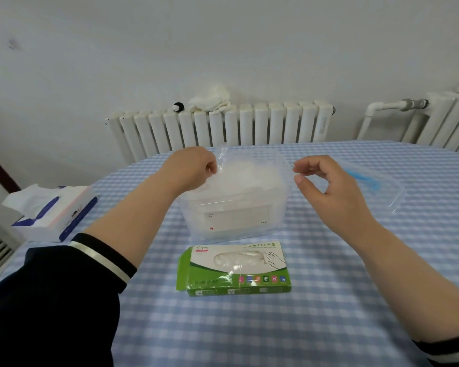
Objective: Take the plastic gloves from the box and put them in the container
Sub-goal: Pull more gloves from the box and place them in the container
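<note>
Well left of our left hand (194, 168) sits a tissue pack (52, 210) on the checked bench (249, 327). Our left hand pinches a clear plastic glove (224, 160) at the container's (233, 200) near-left rim, its fingers curled round the film. Below that hand the open container holds a white heap of gloves. Nearer us, between both forearms, lies the green box (235, 268), flat, with film poking from its window. Our right hand (326, 181) hovers beside the container's right wall, thumb and fingers loosely curved, holding nothing we can see. Just beyond it lies the clear lid (376, 186).
</note>
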`<action>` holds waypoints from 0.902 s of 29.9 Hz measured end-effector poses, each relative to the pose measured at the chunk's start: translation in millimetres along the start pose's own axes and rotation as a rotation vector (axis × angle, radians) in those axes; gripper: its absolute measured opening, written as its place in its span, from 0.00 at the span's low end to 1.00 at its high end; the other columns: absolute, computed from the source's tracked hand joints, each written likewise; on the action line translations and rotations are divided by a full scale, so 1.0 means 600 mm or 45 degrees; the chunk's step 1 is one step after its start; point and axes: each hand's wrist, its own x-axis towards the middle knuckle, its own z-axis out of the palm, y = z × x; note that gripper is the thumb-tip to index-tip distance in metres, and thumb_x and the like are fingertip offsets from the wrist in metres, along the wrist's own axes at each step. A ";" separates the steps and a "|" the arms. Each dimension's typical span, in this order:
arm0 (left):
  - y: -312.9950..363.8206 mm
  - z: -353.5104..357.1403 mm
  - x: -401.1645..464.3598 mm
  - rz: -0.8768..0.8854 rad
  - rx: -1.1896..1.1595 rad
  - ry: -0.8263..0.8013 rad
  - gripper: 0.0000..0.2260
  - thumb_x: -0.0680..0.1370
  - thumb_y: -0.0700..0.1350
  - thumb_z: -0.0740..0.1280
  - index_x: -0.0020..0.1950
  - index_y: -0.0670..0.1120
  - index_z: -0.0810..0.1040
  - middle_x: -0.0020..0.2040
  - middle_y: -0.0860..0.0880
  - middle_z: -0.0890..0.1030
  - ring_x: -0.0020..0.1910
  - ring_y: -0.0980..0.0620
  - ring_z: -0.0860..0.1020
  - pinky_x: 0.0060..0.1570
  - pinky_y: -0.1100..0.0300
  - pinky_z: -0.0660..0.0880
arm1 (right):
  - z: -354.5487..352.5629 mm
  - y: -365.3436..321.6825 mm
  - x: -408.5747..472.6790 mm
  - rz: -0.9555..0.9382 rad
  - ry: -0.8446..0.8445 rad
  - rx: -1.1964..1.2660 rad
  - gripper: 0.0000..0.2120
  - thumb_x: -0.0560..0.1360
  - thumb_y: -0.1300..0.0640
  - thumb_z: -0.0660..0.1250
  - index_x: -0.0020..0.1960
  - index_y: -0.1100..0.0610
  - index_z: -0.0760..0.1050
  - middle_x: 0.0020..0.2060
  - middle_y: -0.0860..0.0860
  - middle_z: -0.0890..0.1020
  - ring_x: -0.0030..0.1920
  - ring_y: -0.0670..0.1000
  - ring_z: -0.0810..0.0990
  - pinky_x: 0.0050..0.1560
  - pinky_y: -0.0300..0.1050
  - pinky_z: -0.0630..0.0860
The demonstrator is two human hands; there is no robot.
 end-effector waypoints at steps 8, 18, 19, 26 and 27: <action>0.039 0.009 0.023 -0.002 -0.188 -0.574 0.09 0.81 0.51 0.62 0.57 0.49 0.76 0.51 0.51 0.79 0.47 0.51 0.80 0.46 0.59 0.77 | 0.009 -0.017 -0.019 -0.069 -0.079 0.008 0.08 0.77 0.57 0.66 0.54 0.47 0.74 0.51 0.39 0.79 0.54 0.38 0.77 0.56 0.25 0.67; 0.028 0.004 0.013 -0.080 -0.566 -0.548 0.11 0.81 0.49 0.63 0.59 0.46 0.79 0.56 0.52 0.80 0.59 0.46 0.77 0.48 0.57 0.80 | 0.019 -0.031 -0.032 -0.061 -0.425 -0.107 0.04 0.77 0.51 0.66 0.52 0.45 0.76 0.48 0.37 0.78 0.54 0.37 0.74 0.53 0.26 0.67; 0.025 -0.002 0.009 -0.085 -0.607 -0.519 0.10 0.82 0.45 0.61 0.58 0.47 0.80 0.53 0.56 0.79 0.58 0.48 0.77 0.51 0.55 0.80 | 0.021 -0.034 -0.033 -0.064 -0.451 -0.111 0.04 0.77 0.50 0.65 0.51 0.44 0.76 0.48 0.37 0.78 0.54 0.37 0.74 0.53 0.26 0.67; 0.009 -0.021 -0.002 -0.099 -0.760 -0.306 0.09 0.82 0.41 0.62 0.57 0.48 0.80 0.49 0.52 0.82 0.44 0.56 0.79 0.43 0.63 0.80 | 0.030 -0.044 -0.044 0.015 -0.662 -0.062 0.03 0.76 0.51 0.68 0.44 0.44 0.77 0.42 0.35 0.80 0.47 0.37 0.78 0.49 0.33 0.74; 0.010 -0.017 -0.003 -0.105 -0.762 -0.335 0.09 0.82 0.41 0.62 0.58 0.48 0.79 0.50 0.52 0.82 0.45 0.56 0.80 0.44 0.62 0.80 | 0.034 -0.045 -0.046 0.015 -0.686 -0.070 0.03 0.76 0.51 0.68 0.44 0.44 0.78 0.42 0.35 0.81 0.46 0.38 0.78 0.49 0.34 0.74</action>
